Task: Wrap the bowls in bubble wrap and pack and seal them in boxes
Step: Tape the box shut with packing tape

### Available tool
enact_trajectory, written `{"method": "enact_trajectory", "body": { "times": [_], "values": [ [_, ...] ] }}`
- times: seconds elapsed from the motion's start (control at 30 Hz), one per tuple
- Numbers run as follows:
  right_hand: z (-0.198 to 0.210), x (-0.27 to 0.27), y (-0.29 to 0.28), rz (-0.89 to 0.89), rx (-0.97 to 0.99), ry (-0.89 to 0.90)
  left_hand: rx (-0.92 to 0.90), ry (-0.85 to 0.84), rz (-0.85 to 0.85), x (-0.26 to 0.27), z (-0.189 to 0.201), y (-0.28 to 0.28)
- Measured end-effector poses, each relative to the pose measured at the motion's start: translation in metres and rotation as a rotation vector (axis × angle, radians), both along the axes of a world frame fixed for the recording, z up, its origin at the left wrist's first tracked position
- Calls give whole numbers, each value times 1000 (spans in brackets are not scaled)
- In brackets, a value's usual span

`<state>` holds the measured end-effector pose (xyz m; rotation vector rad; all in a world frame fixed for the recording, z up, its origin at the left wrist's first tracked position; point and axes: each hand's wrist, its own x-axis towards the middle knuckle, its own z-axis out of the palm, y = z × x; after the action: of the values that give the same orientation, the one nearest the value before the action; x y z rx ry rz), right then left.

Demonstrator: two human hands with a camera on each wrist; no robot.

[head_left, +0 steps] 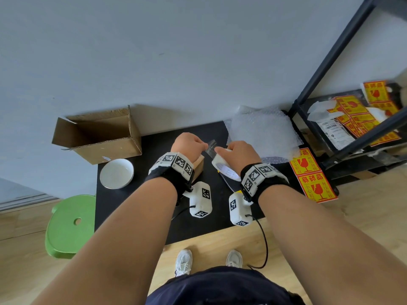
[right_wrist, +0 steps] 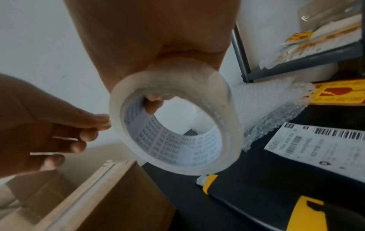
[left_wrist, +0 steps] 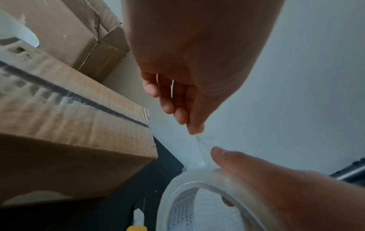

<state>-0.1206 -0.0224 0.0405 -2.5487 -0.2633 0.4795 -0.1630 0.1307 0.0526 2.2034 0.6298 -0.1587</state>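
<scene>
My right hand (head_left: 229, 151) grips a roll of clear packing tape (head_left: 220, 165), with fingers through its core (right_wrist: 154, 101). Just left of it, my left hand (left_wrist: 194, 129) pinches the free end of the tape strip (head_left: 210, 146); a short length is drawn out between the hands. Both hands hover above a small closed cardboard box (left_wrist: 69, 125) with tape along its top seam; in the head view my left wrist hides most of that box (head_left: 199, 167). A white bowl (head_left: 116, 173) sits bare on the black table (head_left: 154, 216) to the left. Bubble wrap (head_left: 262, 130) lies at the back right.
An open empty cardboard box (head_left: 99, 137) lies on its side at the back left. A yellow-and-black utility knife (right_wrist: 256, 203) and a shipping label (right_wrist: 316, 148) lie under my right hand. Fragile stickers (head_left: 312, 175) sit at the table's right edge beside a dark shelf (head_left: 330, 62). A green stool (head_left: 70, 225) stands at the left.
</scene>
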Motion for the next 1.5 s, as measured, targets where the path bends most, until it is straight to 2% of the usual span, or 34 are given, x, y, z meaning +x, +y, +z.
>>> {"method": "enact_trajectory", "body": {
  "times": [0.2, 0.4, 0.47, 0.53, 0.63, 0.8, 1.07, 1.2, 1.5],
  "values": [
    [4, 4, 4, -26, -91, 72, 15, 1, 48, 0, -1, 1],
    [15, 4, 11, -79, 236, 242, 80, -1, 151, -2, -2, 24],
    [14, 1, 13, -61, 264, 272, 101, 11, 159, -3, -4, 29],
    [10, -1, 13, -17, 221, 265, 109, 25, 166, -5, -7, 30],
    [3, -2, 12, 40, 49, 249, 117, 24, 188, -5, -8, 32],
    [-5, -4, 10, 10, -178, 185, 133, 29, 186, -3, -6, 34],
    [-7, 2, 18, -15, -52, 240, 187, 35, 227, 0, -12, 51],
    [-3, 2, 26, -9, -2, 189, 185, 62, 248, 5, -17, 57],
    [-17, 11, 40, 4, -115, 199, 133, 130, 218, 16, -37, 69]
  ]
}}
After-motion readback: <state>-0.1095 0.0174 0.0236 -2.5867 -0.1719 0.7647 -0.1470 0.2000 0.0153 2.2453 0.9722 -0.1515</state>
